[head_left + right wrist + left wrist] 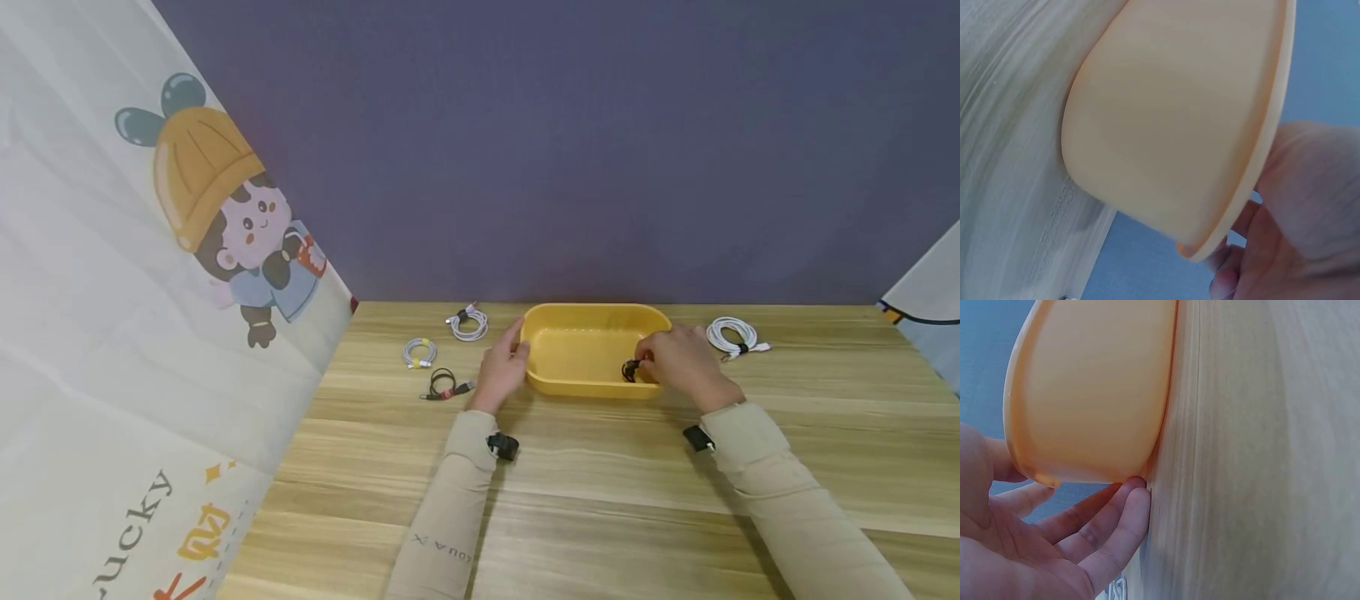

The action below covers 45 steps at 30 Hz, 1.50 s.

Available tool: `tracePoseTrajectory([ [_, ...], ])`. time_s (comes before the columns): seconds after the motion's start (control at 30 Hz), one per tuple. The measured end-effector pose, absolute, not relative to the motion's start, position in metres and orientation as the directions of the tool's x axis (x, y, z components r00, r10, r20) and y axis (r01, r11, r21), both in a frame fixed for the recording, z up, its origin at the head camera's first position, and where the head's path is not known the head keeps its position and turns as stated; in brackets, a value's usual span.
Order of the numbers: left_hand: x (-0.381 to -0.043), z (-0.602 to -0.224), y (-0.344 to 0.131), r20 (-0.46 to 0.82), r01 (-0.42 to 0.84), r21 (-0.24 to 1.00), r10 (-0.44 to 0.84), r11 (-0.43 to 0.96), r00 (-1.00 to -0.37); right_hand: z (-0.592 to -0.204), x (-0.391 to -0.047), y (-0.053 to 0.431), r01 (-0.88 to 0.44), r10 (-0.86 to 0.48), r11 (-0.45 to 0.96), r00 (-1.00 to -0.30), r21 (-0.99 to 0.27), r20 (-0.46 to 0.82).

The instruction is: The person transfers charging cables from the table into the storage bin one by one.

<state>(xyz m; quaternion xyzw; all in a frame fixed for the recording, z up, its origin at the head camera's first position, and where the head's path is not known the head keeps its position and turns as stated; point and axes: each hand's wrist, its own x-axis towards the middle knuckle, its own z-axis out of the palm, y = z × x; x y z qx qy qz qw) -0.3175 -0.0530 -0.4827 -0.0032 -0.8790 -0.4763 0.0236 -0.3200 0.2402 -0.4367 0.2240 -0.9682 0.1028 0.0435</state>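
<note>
A yellow plastic tray [585,389] stands on the wooden table near its back edge. At its left end my left hand [498,375] grips the tray, thumb over the rim and the other fingers against the outer wall. My right hand [682,362] reaches over the right end of the tray. Its fingertips pinch a small coiled black cable [630,371], low inside the tray's right front corner. In the right wrist view the tray's outer wall hides the cable and most of those fingertips.
Left of the tray lie a white cable coil [471,337], a pale coil with yellow ties [408,354] and a black USB cable with a red tie [447,392]. Right of it is a larger white cable coil [722,347]. A dark partition [600,150] rises behind the table.
</note>
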Motion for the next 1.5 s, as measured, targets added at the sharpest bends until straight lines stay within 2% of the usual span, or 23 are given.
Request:
tracePoseTrajectory([
  [1.0, -0.306, -0.482, -0.062, 0.025, 0.027, 0.838, 0.011, 0.545, -1.000, -0.442, -0.308, 0.222, -0.368, -0.368, 0.916, -0.929, -0.160, 0.028],
  [1.5, -0.290, -0.482, -0.079, 0.014, 0.042, 0.838, 0.055, 0.544, -0.998, -0.442, -0.283, 0.205, -0.306, -0.316, 0.940, -0.948, -0.153, -0.047],
])
